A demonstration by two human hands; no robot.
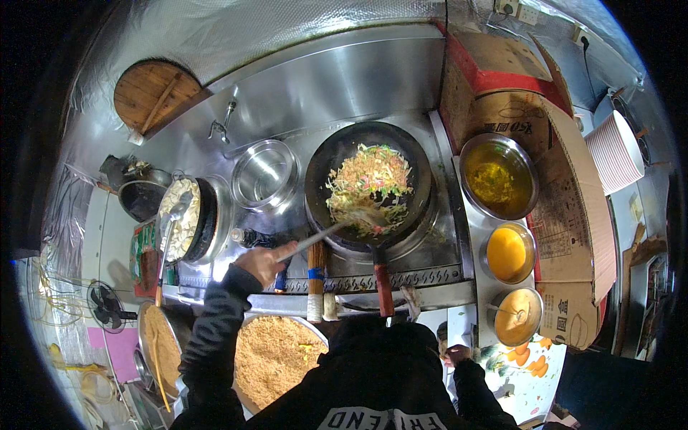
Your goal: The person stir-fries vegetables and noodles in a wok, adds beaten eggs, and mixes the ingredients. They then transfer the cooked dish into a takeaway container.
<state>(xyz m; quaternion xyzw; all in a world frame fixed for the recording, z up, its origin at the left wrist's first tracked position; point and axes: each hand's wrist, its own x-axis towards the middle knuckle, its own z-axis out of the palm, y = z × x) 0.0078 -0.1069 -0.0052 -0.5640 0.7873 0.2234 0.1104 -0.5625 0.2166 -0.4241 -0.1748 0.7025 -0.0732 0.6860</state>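
My left hand (266, 264) grips the long handle of a metal wok ladle or spatula (322, 235), its blurred head low in the food. Shredded vegetables and pale brown crumbly bits (371, 172) fill the middle of a black wok (322, 145) on the steel range. The wok's reddish wooden handle (382, 287) points towards my body. Beside me on the right, my right hand (457, 355) is low near the counter edge; it is partly hidden, and whether it holds anything is unclear. A bamboo wok brush (316, 263) with blue tape lies between the ladle handle and the wok handle.
An empty-looking steel pot (264, 174) and a pan of white pieces (180, 217) stand left. Bowls of yellowish oil (497, 177), beaten egg (506, 252) and tan sauce (517, 317) line the right, beside a cardboard box (570, 215). Brown rice-like grains fill a large basin (279, 360).
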